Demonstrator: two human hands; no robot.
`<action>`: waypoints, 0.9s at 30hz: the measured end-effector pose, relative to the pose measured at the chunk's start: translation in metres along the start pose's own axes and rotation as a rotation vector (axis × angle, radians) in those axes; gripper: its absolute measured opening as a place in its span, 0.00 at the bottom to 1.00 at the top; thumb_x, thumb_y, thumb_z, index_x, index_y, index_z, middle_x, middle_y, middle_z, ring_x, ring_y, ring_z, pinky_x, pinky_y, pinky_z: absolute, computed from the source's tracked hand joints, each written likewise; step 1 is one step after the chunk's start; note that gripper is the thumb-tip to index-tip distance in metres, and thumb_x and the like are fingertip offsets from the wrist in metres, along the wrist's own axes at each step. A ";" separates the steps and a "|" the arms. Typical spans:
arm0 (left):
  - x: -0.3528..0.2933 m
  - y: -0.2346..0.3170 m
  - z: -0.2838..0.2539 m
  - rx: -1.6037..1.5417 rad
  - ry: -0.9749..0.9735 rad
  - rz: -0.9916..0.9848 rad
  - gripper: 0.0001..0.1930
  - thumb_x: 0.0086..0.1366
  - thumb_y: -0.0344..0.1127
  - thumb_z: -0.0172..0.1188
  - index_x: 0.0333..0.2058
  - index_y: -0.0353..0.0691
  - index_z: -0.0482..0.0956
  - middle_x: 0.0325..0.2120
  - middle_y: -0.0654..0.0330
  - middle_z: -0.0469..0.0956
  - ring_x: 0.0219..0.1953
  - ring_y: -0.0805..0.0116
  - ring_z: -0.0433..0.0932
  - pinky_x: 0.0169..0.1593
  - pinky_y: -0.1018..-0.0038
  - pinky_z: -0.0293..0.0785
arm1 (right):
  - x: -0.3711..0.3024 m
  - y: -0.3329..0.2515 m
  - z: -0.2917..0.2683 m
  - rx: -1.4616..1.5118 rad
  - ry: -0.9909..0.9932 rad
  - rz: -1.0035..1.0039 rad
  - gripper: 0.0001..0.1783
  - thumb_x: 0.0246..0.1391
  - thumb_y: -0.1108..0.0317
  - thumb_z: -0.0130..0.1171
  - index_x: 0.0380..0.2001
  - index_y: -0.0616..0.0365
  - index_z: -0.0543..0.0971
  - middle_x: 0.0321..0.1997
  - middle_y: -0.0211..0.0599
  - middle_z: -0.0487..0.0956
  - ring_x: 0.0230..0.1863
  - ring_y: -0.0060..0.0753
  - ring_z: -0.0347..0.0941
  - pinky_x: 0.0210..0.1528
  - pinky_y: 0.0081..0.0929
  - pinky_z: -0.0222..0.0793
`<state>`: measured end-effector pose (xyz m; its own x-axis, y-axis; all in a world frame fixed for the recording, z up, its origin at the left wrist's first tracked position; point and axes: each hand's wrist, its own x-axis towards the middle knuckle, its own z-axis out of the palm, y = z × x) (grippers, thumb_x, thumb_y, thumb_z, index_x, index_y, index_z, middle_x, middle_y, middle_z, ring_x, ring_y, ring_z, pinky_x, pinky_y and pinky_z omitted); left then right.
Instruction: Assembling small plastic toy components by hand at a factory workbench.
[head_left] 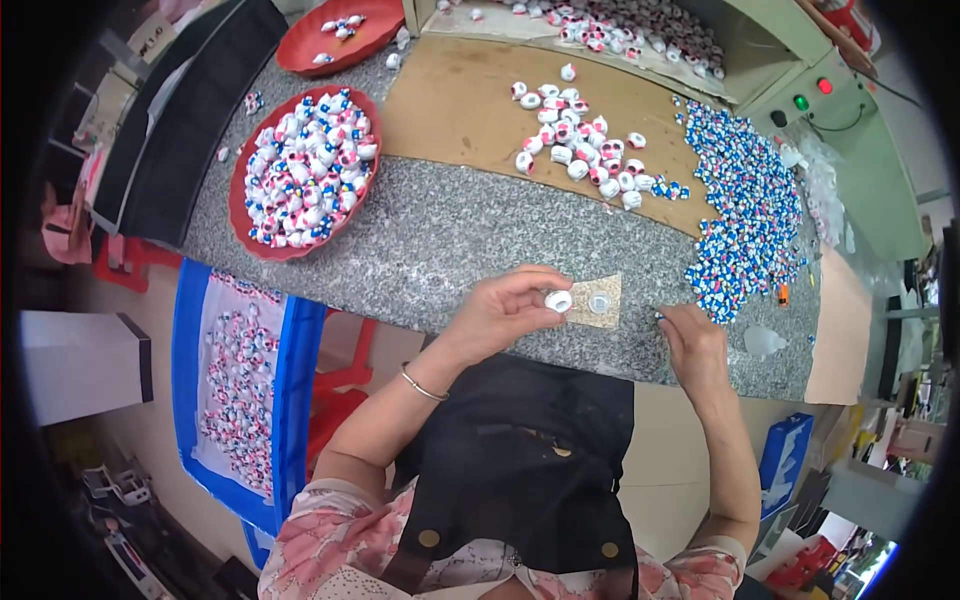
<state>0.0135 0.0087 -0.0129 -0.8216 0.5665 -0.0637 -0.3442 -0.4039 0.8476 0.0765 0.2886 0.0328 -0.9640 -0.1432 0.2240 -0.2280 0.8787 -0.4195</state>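
Note:
My left hand [498,314] pinches a small white rounded piece [558,301] with a grey opening on the side turned away from the fingers. Just right of it, a small tan card [598,316] lies on the speckled stone worktop [440,225] with a round pale patch on it. My right hand [697,345] is closed near the front edge of the worktop, thumb and forefinger together on a tiny blue-and-white piece. Little of that piece shows. Beyond the hands, several white-and-pink rounded pieces [562,156] lie loose on a brown board [450,100].
A heap of tiny blue-and-white pieces [745,200] spreads at the right. A red scalloped bowl [240,215] of figures stands left, another red bowl [290,60] behind it. Below left is a blue crate [187,400]. A clear bottle [763,341] and a green machine [800,85] are at right.

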 end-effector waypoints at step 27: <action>-0.006 -0.002 -0.006 -0.134 -0.049 -0.053 0.18 0.65 0.20 0.57 0.54 0.31 0.72 0.47 0.55 0.78 0.50 0.67 0.78 0.57 0.73 0.74 | 0.046 -0.049 0.019 -0.017 -0.147 -0.233 0.09 0.46 0.80 0.61 0.34 0.62 0.80 0.30 0.45 0.77 0.30 0.50 0.77 0.31 0.37 0.74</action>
<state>0.0162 0.0019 -0.0172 -0.7783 0.6231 -0.0780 -0.4472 -0.4628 0.7654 0.0406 0.2299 0.0467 -0.8958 -0.4053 0.1825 -0.4445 0.8217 -0.3567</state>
